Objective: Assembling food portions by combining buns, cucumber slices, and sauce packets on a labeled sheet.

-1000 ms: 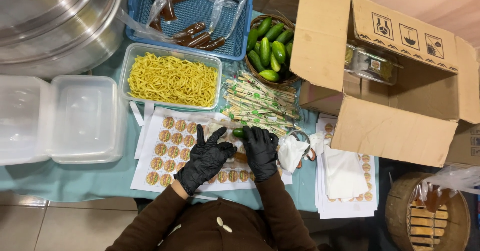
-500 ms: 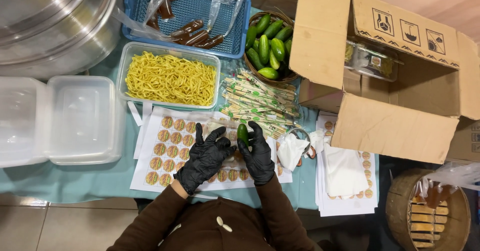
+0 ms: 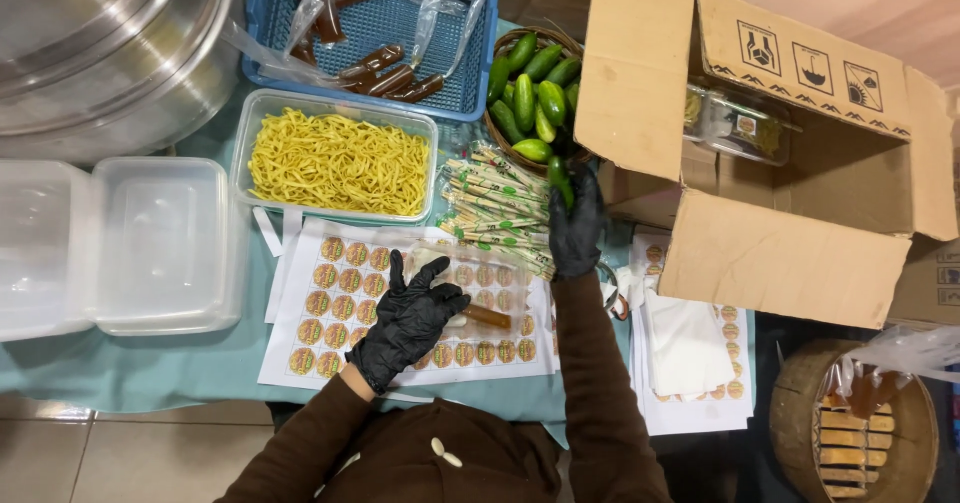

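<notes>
My right hand point(image 3: 577, 225), in a black glove, is stretched forward and grips a small green cucumber point(image 3: 559, 178) just in front of the wicker basket point(image 3: 508, 144) of cucumbers. My left hand point(image 3: 412, 318), also gloved, rests open with fingers spread on a sheet of round stickers point(image 3: 340, 308). A thin brown sachet point(image 3: 487, 316) lies on the sheet beside the left hand. A heap of wrapped chopsticks point(image 3: 495, 208) sits between the two hands.
A clear tub of yellow noodles point(image 3: 338, 161) sits beyond the stickers, a blue crate point(image 3: 466, 39) with brown sachets behind it. An open empty clamshell box point(image 3: 110, 245) is at left, large metal pots point(image 3: 100, 48) behind. An open cardboard box point(image 3: 790, 183) stands at right, a bamboo steamer point(image 3: 850, 433) below.
My right hand has lifted the cucumber off the sticker sheet and carried it forward toward the basket. The left hand stays on the stickers.
</notes>
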